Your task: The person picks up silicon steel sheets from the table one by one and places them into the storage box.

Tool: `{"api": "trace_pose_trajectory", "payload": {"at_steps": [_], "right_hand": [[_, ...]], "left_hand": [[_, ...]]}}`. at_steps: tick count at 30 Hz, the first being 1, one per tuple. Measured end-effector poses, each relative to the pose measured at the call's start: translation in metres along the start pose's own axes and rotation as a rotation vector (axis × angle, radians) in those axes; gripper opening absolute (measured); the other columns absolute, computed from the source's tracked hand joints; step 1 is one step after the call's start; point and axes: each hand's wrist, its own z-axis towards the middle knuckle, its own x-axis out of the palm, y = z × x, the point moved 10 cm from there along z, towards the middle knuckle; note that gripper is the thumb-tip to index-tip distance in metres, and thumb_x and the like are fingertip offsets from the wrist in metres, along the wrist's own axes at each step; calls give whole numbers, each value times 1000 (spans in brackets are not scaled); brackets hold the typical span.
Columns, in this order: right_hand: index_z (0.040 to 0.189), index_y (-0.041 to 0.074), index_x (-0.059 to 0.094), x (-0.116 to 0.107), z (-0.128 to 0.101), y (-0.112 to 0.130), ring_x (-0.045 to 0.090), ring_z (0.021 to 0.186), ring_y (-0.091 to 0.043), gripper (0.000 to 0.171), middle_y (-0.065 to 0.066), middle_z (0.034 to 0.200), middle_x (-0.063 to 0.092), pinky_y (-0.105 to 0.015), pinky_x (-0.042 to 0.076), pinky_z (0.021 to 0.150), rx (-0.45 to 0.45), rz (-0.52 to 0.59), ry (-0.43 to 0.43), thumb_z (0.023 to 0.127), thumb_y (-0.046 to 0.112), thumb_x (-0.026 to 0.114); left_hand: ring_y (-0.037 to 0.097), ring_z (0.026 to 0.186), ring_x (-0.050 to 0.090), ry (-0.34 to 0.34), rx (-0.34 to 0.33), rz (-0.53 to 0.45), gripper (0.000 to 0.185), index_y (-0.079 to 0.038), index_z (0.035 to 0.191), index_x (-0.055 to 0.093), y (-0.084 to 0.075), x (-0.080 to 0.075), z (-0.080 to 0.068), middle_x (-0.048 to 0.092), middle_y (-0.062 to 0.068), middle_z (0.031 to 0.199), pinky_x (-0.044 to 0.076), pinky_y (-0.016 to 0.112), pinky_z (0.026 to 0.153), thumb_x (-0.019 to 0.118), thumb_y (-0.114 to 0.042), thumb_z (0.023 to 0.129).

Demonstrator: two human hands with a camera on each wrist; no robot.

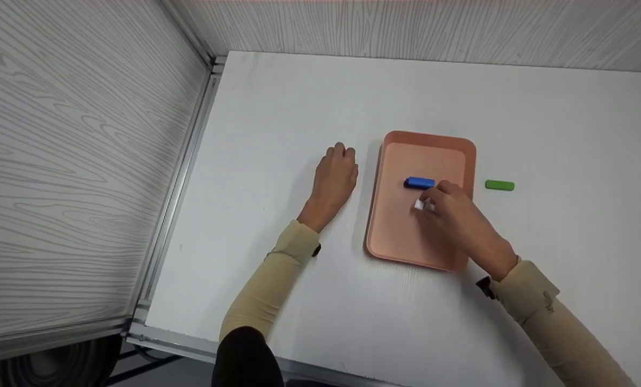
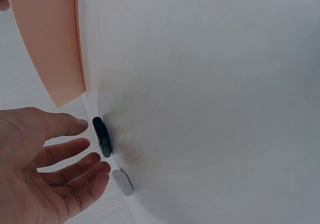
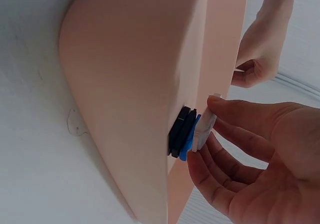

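Two bare hands work apart over a white surface (image 1: 299, 107). The right hand (image 1: 463, 217) pinches a small white piece (image 3: 205, 129) between thumb and fingertips, above the inside of a pink-orange tray (image 1: 398, 231). The left hand (image 1: 335, 174) is well apart from it, to the left of the tray, palm down, with loosely bent fingers that hold nothing. By the left wrist view, a dark piece (image 2: 102, 137) and a grey piece (image 2: 123, 182) sit just beside its fingertips; whether they touch, I cannot tell

In the tray, just beyond the pinched piece, a blue piece (image 1: 421, 181) lies on top of dark pieces (image 3: 179, 130), stacked flat. Outside the tray, near its right edge, a green piece (image 1: 499, 185) lies on the surface

Both forearms wear beige sleeves (image 1: 269, 285), and the left one turns black (image 1: 245, 357) lower down. Pale woodgrain panels (image 1: 78, 161) stand along the left and far sides of the surface, with a metal frame (image 1: 178, 188) along the left edge. At bottom left, a dark round object (image 1: 57, 363) is partly visible
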Motion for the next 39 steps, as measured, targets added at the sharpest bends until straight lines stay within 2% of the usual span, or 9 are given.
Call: {"api": "trace_pose_trajectory", "payload": {"at_steps": [10, 17, 23, 39], "right_hand": [[116, -6, 73, 8, 2, 2, 64, 108, -36, 23, -23, 112, 66, -51, 59, 98, -7, 6, 43, 95, 2, 76], [114, -4, 74, 11, 5, 5, 63, 112, -39, 20, -24, 114, 68, -51, 58, 99, -49, 2, 21, 95, 2, 76], [116, -4, 74, 13, 5, 2, 62, 117, -40, 21, -24, 118, 67, -53, 56, 105, -26, 13, 25, 95, 0, 75], [119, -4, 73, 26, 4, 3, 60, 119, -37, 23, -23, 118, 66, -52, 56, 107, 4, 5, 65, 98, 4, 73]], "left_hand": [[29, 104, 68, 51, -38, -42, 24, 7, 121, 65, 1, 4, 0, 64, 18, 112, 63, 35, 84, 62, -11, 105], [27, 103, 67, 73, -58, -48, 21, 5, 120, 61, 2, 7, -1, 61, 17, 112, 63, 33, 82, 61, -11, 106], [27, 105, 66, 78, -66, -46, 25, 5, 125, 61, 3, 8, 0, 61, 17, 114, 62, 34, 84, 60, -11, 106], [26, 107, 66, 90, -78, -49, 26, 5, 126, 59, 3, 10, 0, 61, 17, 115, 62, 31, 85, 60, -12, 107]]}}
